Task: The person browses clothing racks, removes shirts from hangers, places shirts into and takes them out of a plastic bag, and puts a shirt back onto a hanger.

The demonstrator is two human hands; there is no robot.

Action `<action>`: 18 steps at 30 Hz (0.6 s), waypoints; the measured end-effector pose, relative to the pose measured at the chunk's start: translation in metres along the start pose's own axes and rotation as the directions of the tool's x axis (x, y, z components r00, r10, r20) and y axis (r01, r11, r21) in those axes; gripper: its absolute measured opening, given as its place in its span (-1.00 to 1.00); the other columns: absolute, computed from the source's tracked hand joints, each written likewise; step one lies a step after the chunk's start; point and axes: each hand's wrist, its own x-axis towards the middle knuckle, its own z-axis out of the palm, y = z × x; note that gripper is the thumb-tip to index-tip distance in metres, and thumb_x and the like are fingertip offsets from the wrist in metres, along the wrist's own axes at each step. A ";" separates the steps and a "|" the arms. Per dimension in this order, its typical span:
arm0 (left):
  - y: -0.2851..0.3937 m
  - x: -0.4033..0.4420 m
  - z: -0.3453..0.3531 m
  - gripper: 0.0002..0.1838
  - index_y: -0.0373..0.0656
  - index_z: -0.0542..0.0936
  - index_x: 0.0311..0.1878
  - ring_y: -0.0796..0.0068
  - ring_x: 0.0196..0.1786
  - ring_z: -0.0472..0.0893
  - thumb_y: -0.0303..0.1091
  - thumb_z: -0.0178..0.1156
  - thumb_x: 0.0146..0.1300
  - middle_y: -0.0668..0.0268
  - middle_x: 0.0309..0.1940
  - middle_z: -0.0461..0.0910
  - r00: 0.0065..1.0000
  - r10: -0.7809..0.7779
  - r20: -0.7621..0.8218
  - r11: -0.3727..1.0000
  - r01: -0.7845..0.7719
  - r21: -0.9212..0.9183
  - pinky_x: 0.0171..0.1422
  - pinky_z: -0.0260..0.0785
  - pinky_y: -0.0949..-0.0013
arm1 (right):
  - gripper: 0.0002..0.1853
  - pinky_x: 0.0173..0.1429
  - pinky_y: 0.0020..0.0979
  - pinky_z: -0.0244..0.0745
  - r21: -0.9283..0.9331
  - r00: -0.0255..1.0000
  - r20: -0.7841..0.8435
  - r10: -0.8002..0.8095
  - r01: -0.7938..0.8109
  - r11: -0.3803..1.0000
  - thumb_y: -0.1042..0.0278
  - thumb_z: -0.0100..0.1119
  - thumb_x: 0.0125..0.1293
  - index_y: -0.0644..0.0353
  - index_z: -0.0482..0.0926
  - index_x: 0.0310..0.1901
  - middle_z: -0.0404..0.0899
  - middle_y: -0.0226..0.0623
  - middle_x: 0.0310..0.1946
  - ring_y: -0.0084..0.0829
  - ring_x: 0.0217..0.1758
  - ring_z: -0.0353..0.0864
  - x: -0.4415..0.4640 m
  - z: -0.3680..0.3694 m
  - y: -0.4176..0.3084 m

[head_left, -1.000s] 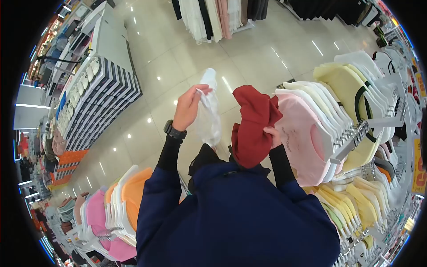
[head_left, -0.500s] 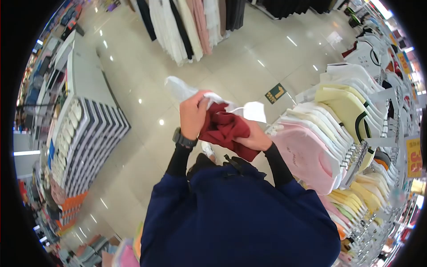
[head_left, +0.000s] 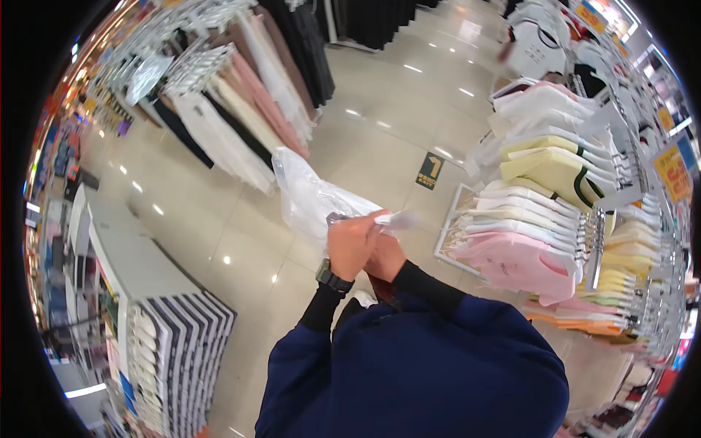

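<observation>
A translucent white plastic bag (head_left: pixel 303 193) spreads out to the upper left of my hands, with a crumpled end sticking out to their right. My left hand (head_left: pixel 352 247), with a dark watch on the wrist, is closed on the bag near its opening. Pressed close beside and partly behind it is my right hand (head_left: pixel 385 257), its fingers mostly hidden. A small part of the dark red cloth (head_left: pixel 381 287) shows below my hands; the rest of it is out of sight.
Trousers (head_left: pixel 219 139) hang on a rack at the upper left. Pastel shirts (head_left: pixel 518 259) hang on a rack at the right. Stacked striped boxes (head_left: pixel 186 350) stand by a grey counter (head_left: pixel 153 255) at the lower left. A floor sign (head_left: pixel 430 171) lies ahead.
My hands have come together, and the red cloth has gone mostly out of sight beneath them. The bag has spread up and left. The view has turned, bringing the trouser rack in at the left.
</observation>
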 end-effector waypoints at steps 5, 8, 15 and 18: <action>-0.021 0.042 0.020 -0.71 0.04 0.71 -0.01 0.18 -0.43 0.62 -0.34 0.24 0.18 0.21 -0.44 0.65 0.975 0.129 0.182 0.991 -0.122 -0.048 -0.37 0.41 0.23 | -0.52 0.13 -0.08 0.48 0.748 0.976 0.006 0.219 -0.150 0.647 0.15 0.20 0.22 0.16 0.48 0.15 0.54 -0.03 0.07 0.03 0.04 0.58 0.051 0.014 0.099; -0.057 0.082 0.029 -0.69 0.06 0.71 0.00 0.19 -0.43 0.62 -0.38 0.26 0.16 0.22 -0.42 0.66 0.968 0.113 0.225 0.991 -0.094 -0.091 -0.37 0.43 0.25 | -0.53 0.13 -0.09 0.47 0.891 0.932 0.031 0.362 -0.190 0.412 0.15 0.20 0.22 0.15 0.49 0.14 0.55 -0.03 0.07 0.02 0.05 0.57 0.082 -0.007 0.150; -0.090 0.198 0.059 -0.66 -0.10 0.70 0.03 0.35 -0.47 0.63 -0.52 0.20 0.18 0.07 -0.37 0.68 0.956 0.130 0.263 0.939 -0.033 -0.343 -0.36 0.42 0.38 | -0.54 0.15 -0.10 0.46 0.948 0.832 0.027 0.554 -0.197 0.251 0.15 0.19 0.22 0.15 0.51 0.13 0.56 -0.03 0.07 0.02 0.07 0.57 0.131 -0.044 0.235; -0.097 0.257 0.067 -0.68 -0.24 0.68 0.03 0.59 -0.48 0.60 -0.56 0.13 0.22 0.12 -0.48 0.66 0.946 0.060 0.319 0.919 0.072 -0.387 -0.36 0.41 0.44 | -0.55 0.16 -0.10 0.45 0.924 0.787 0.004 0.617 -0.239 0.298 0.16 0.19 0.22 0.15 0.52 0.12 0.57 -0.04 0.06 0.02 0.08 0.57 0.155 -0.052 0.259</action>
